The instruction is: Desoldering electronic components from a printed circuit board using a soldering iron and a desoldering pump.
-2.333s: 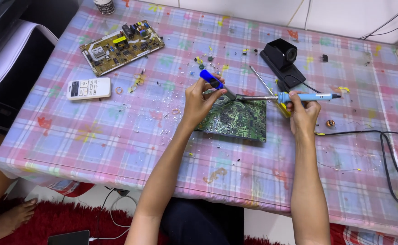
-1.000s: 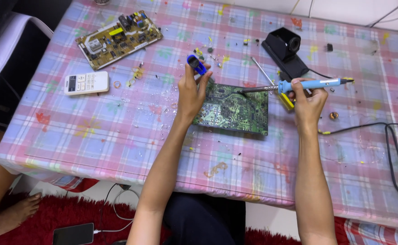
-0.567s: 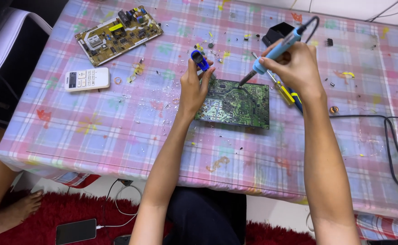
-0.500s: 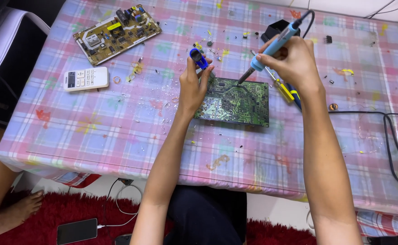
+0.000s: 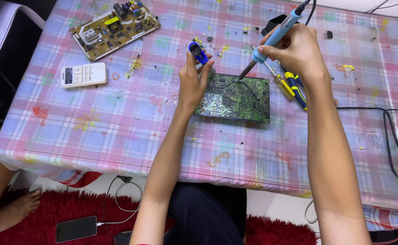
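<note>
the table (image 5: 94, 136) fills most of the frame, covered in a pink and blue checked cloth littered with small bits of debris. near its middle lies the green circuit board (image 5: 235, 98), flat, solder side up. toward the upper left of the frame sits a second, yellowish circuit board (image 5: 115, 28) crowded with parts, and just below it a white remote control (image 5: 83, 75). a black cable (image 5: 389, 136) loops along the right edge of the frame.

my right hand (image 5: 296, 47), in the upper middle right, is wrapped tight around the light blue soldering iron (image 5: 274, 37) — its dark tip slants down onto the upper edge of the green board. just beneath that hand lies a blue and yellow handled tool (image 5: 296, 86) on the cloth.

my left hand (image 5: 193, 81) rests at the board's left edge, fingers closed on a small blue desoldering pump (image 5: 198, 52) that stands up above the board's upper left corner.

lower left of the frame, on the red rug (image 5: 49, 213), a dark phone (image 5: 76, 228) lies beside a bare foot (image 5: 12, 211).
</note>
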